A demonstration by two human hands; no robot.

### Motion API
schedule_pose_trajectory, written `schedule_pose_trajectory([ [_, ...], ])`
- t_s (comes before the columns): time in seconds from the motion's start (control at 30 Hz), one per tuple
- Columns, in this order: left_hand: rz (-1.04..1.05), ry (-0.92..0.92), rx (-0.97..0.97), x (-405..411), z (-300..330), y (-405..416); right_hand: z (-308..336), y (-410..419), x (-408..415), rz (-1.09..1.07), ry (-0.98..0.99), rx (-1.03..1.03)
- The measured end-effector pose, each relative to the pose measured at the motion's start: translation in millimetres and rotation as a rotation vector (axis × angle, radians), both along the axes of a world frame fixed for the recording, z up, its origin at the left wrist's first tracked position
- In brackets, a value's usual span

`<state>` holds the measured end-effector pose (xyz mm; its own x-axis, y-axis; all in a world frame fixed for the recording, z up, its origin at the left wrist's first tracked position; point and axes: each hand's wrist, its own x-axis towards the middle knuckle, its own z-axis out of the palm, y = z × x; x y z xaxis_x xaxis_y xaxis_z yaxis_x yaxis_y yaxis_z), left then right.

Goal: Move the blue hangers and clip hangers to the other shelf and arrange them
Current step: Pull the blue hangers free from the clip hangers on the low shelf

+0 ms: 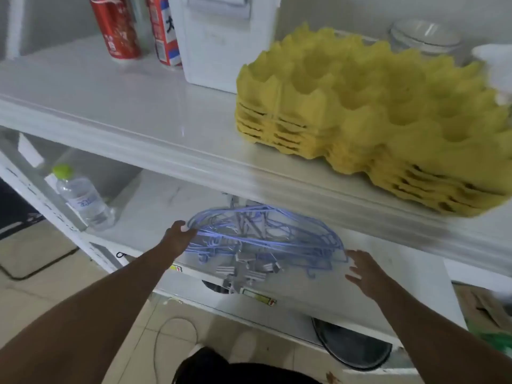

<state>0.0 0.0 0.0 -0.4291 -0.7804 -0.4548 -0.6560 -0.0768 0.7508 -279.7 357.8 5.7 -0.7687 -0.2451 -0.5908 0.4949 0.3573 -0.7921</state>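
At the lower shelf (pixel 401 275) front edge, the hangers (pixel 263 239) lie tangled, long axis left-right between both hands. Left hand (pixel 177 238) grip closes on their left end; right hand (pixel 365 275), fingers spread, hovers just beside the right end.

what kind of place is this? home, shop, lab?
Likely a household storage or utility corner, not a shop. A white shelving unit holds mixed odds and ends: stacked yellow egg trays, a red can, a water bottle and a pile of blue hangers. Tiled floor below.

blue hangers (pixel 263 236) blurred, red can (pixel 115 26) top cropped
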Motion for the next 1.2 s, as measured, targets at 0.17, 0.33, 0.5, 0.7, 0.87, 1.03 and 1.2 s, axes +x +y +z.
schedule_pose_trajectory([
  [0.17, 0.069, 0.104, 0.149, -7, -15, -13, -11, -11, -11, -0.011, -0.018, -0.014],
  [0.33, 0.073, 0.219, 0.195, -16, -33, -17, -26, -27, -18, -0.074, 0.021, 0.098],
  [0.5, 0.132, 0.325, 0.189, -24, -46, -15, -40, -33, -23, -0.065, -0.02, 0.023],
  [0.7, 0.259, 0.583, 0.295, -22, -40, -13, -40, -47, -28, -0.11, -0.097, -0.051],
  [0.87, 0.381, 0.712, 0.504, -33, -28, -9, -38, -53, -31, -0.283, -0.159, -0.103],
  [1.03, 0.432, 0.738, 0.52, -40, -24, -9, -43, -55, -34, -0.353, -0.226, -0.141],
  [1.2, 0.44, 0.747, 0.506, -37, -28, -11, -48, -56, -35, -0.35, -0.21, -0.141],
])
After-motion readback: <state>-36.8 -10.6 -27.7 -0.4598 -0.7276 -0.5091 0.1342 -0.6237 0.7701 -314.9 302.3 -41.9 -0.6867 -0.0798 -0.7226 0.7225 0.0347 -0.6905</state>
